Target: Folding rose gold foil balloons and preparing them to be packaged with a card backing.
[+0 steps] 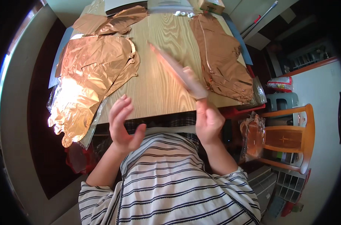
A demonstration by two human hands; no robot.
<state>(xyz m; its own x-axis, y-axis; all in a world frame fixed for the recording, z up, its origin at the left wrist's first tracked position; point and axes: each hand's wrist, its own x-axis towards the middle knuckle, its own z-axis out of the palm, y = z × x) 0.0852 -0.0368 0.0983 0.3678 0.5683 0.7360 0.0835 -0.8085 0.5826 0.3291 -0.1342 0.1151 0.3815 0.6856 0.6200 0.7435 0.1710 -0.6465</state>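
Setting: wooden table (159,86) with pale grain under bright light, seen from above, the person's striped shirt (166,180) filling the lower view.
Left hand: left hand (121,122) raised just before the table's near edge, palm turned inward, fingers spread and slightly curled, thumb out; it grips nothing.
Right hand: right hand (208,120) lifted at the table's near edge, fingers closed around the lower end of a folded foil strip (178,71).
Strip: long, narrow, rose-gold, blurred; it slants from the right hand up and left over the middle of the table, its far tip above the boards.
Left of table: big crumpled foil sheet (91,75), copper-coloured and glaring where light hits it, spilling over the table's left edge onto clear plastic wrap (91,129).
Right of table: second foil sheet (221,56) lying flat along the table's right side.
Far end of table: smaller foil piece (110,22) at the far left corner, small white bits (183,14) near the far edge.
Beyond the table: wooden chair (290,137) to the right, a foil packet in clear plastic (253,135) hanging beside it.
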